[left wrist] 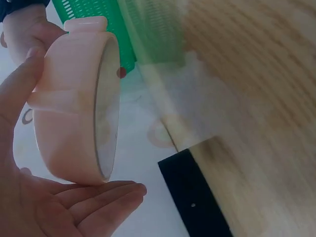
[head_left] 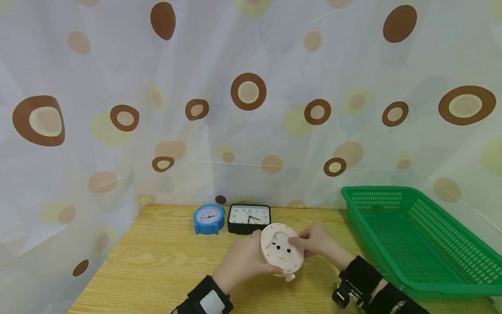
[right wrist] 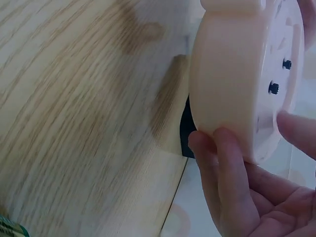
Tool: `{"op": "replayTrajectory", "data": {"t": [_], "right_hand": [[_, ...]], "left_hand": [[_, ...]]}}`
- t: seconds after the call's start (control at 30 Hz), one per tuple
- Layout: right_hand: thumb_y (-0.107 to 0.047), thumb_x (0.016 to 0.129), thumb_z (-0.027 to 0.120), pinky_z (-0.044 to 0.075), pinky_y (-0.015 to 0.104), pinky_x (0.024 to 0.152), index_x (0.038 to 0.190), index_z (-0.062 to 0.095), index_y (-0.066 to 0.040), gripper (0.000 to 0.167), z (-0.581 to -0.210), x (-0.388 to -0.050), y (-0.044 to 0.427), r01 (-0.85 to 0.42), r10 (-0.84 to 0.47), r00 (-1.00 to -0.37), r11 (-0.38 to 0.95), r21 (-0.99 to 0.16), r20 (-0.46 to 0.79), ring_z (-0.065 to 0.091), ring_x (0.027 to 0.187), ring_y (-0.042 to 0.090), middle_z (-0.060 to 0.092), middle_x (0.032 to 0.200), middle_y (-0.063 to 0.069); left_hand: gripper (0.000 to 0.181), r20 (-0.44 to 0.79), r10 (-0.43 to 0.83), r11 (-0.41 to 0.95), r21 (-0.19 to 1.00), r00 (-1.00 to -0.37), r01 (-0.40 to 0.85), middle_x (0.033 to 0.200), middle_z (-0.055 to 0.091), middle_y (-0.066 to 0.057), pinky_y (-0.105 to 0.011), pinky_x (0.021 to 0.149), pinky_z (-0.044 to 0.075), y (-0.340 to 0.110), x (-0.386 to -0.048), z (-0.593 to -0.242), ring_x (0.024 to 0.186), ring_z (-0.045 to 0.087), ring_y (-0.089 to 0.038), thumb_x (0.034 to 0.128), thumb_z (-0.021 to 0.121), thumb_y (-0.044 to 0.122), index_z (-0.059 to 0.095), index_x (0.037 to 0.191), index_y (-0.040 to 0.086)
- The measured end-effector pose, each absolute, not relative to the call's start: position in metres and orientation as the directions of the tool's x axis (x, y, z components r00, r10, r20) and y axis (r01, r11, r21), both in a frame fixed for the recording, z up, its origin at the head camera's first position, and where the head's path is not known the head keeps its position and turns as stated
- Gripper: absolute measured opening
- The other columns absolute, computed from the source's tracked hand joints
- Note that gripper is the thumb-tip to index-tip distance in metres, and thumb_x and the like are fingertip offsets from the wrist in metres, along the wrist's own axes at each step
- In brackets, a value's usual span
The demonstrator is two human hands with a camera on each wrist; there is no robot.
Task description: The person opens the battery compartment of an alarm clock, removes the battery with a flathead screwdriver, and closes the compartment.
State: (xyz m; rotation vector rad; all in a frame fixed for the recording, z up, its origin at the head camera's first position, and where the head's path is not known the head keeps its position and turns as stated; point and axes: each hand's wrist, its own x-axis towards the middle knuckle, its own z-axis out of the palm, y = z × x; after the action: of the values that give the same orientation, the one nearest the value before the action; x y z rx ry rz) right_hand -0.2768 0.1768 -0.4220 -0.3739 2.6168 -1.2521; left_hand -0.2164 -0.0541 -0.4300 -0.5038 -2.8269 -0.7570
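A pink round alarm clock [head_left: 277, 257] is held above the table, its back with black knobs [right wrist: 273, 88] facing the head camera. The left hand [head_left: 245, 257] grips its left side, thumb and fingers on either side of the pink casing [left wrist: 64, 118]. At the clock's right edge, the right hand [head_left: 319, 242] pinches it, thumb [right wrist: 296, 131] on the back and fingertips [right wrist: 229, 143] against the rim. Behind it on the table stand a black rectangular clock [head_left: 249, 218] and a blue alarm clock [head_left: 209, 219], dials toward the head camera.
A green plastic basket [head_left: 408, 244] stands on the right side of the wooden table [head_left: 157, 261]. Near the right wrist lies a small green and gold object [right wrist: 12, 227], mostly out of view. A dotted curtain [head_left: 274, 131] hangs behind the table.
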Motion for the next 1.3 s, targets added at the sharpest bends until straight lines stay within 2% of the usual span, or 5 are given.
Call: {"op": "replayTrajectory", "data": {"t": [0.43, 0.7, 0.87, 1.1, 1.3], "right_hand": [[-0.017, 0.09, 0.082, 0.056, 0.028, 0.053, 0.066, 0.068, -0.006, 0.03, -0.432, -0.269, 0.163, -0.185, -0.315, -0.944, 0.75, -0.635, -0.096, 0.064, 0.053, 0.015, 0.06, 0.055, 0.0], [-0.014, 0.09, 0.078, 0.038, 0.021, 0.049, 0.067, 0.058, -0.008, 0.031, -0.434, -0.265, 0.153, -0.195, -0.298, -0.948, 0.818, -0.541, -0.11, 0.056, 0.052, 0.015, 0.055, 0.06, 0.002], [-0.015, 0.091, 0.077, 0.037, 0.021, 0.049, 0.07, 0.06, -0.007, 0.028, -0.432, -0.265, 0.151, -0.212, -0.301, -0.948, 0.841, -0.497, -0.106, 0.057, 0.052, 0.015, 0.058, 0.062, 0.004], [-0.013, 0.089, 0.079, 0.037, 0.021, 0.05, 0.065, 0.06, -0.008, 0.03, -0.43, -0.262, 0.149, -0.211, -0.31, -0.942, 0.845, -0.492, -0.127, 0.053, 0.052, 0.014, 0.053, 0.058, 0.0], [-0.013, 0.089, 0.081, 0.035, 0.02, 0.048, 0.06, 0.059, -0.01, 0.037, -0.431, -0.261, 0.148, -0.201, -0.301, -0.944, 0.846, -0.493, -0.133, 0.048, 0.048, 0.011, 0.049, 0.053, -0.002]], "left_hand": [[0.073, 0.025, 0.311, 0.783, 0.56, -0.95, 0.271, 0.098, 0.077, 0.001, -0.028, 0.074, 0.055, -0.056, -0.218, -0.447, 0.078, 0.062, -0.008, 0.066, 0.101, 0.047, 0.072, 0.123, 0.013], [0.114, -0.12, 0.247, 0.785, 0.606, -0.961, 0.126, 0.142, 0.063, -0.03, -0.054, 0.106, 0.056, -0.052, -0.213, -0.447, 0.118, 0.068, -0.036, 0.0716, 0.099, 0.043, 0.042, 0.151, -0.016], [0.111, -0.14, 0.243, 0.806, 0.579, -0.96, 0.12, 0.14, 0.065, -0.028, -0.054, 0.105, 0.056, -0.051, -0.213, -0.445, 0.114, 0.068, -0.034, 0.0733, 0.098, 0.044, 0.043, 0.151, -0.013], [0.081, -0.119, 0.247, 0.813, 0.565, -0.962, 0.139, 0.109, 0.074, -0.011, -0.043, 0.087, 0.059, -0.054, -0.213, -0.448, 0.086, 0.062, -0.018, 0.0695, 0.1, 0.045, 0.066, 0.128, 0.0], [0.081, -0.122, 0.265, 0.794, 0.591, -0.956, 0.145, 0.114, 0.074, -0.011, -0.045, 0.09, 0.059, -0.055, -0.213, -0.45, 0.09, 0.063, -0.019, 0.0703, 0.1, 0.042, 0.065, 0.132, 0.002]]}}
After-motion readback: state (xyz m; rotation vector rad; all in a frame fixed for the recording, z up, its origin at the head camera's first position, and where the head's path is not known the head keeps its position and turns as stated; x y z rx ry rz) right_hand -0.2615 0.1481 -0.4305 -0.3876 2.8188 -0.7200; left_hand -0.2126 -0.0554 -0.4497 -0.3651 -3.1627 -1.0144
